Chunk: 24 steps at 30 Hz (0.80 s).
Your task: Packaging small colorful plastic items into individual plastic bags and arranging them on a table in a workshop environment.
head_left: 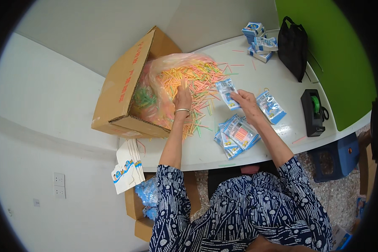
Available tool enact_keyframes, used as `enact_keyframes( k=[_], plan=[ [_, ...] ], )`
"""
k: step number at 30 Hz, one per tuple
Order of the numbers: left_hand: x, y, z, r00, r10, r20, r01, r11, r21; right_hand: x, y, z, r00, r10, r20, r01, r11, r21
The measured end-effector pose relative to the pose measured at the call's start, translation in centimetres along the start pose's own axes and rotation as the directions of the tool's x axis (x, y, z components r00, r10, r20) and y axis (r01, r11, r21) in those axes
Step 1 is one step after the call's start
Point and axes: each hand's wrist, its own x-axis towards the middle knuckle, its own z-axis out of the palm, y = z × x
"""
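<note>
My left hand (182, 99) is closed round a few short thin sticks (183, 82), pale orange to pink, which point away from me. Beneath and around it spreads a heap of pink, yellow and green sticks (201, 80), spilling out of a clear plastic bag (172, 61). Between the fingers and thumb of my right hand (248, 105) is a small blue-and-white packet (227, 93) with a clear window. Just below that hand, several similar packets (241, 134) overlap on the table, one showing pink-orange sticks inside. Another packet (271, 108) lies to its right.
A cardboard box (126, 84) lies tipped, its opening toward the heap. Small boxes (260, 42), a black bag (292, 48) and a tape dispenser (313, 113) stand on the white table (193, 155). Folded cards (128, 164) hang at its near left edge, above a box of blue packaging (147, 193).
</note>
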Motion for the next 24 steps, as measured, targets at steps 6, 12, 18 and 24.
enact_keyframes(
  k=[6,12,18,24],
  plan=[
    [-0.5,1.3,-0.4,0.957,-0.154,0.244,0.284,0.345,-0.895,2.5,2.5,5.2,0.970,0.238,0.049,-0.240,0.904,0.355],
    [-3.8,5.3,0.9,0.959,-0.070,0.276,0.268,-0.107,-0.957,5.1,4.7,9.5,0.924,0.381,0.023,-0.273,0.617,0.738],
    [-4.7,5.9,2.6,0.933,-0.316,0.170,0.129,-0.147,-0.981,4.4,3.6,10.8,0.910,0.412,-0.053,-0.201,0.547,0.813],
    [-4.6,5.4,3.0,0.936,-0.329,0.129,0.095,-0.116,-0.989,4.2,3.0,11.0,0.919,0.393,-0.039,-0.199,0.546,0.814]
  ],
)
